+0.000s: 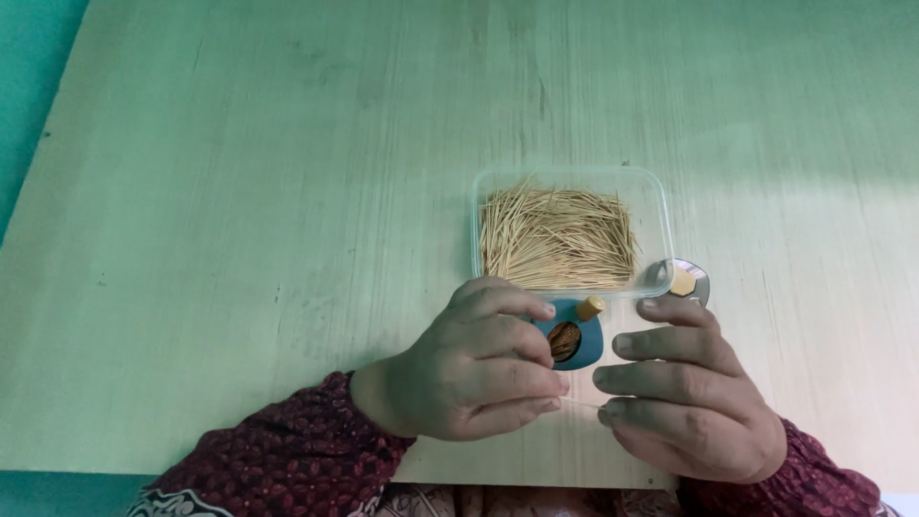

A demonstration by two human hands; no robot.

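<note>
Nearest, the left hand (474, 369) and right hand (684, 393) pinch one thin wooden toothpick (580, 406) between closed fingers. Beyond, a small blue holder (586, 347) sits on the pale wooden counter (239, 239); farther, the clear plastic tub (655, 206) remains nearly full of toothpicks.

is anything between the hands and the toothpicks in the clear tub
Nothing visible blocks it. The clear tub of toothpicks lies open-topped just beyond the left hand and right hand. Only the small blue container, held at the left fingers, sits at its near edge.
</note>
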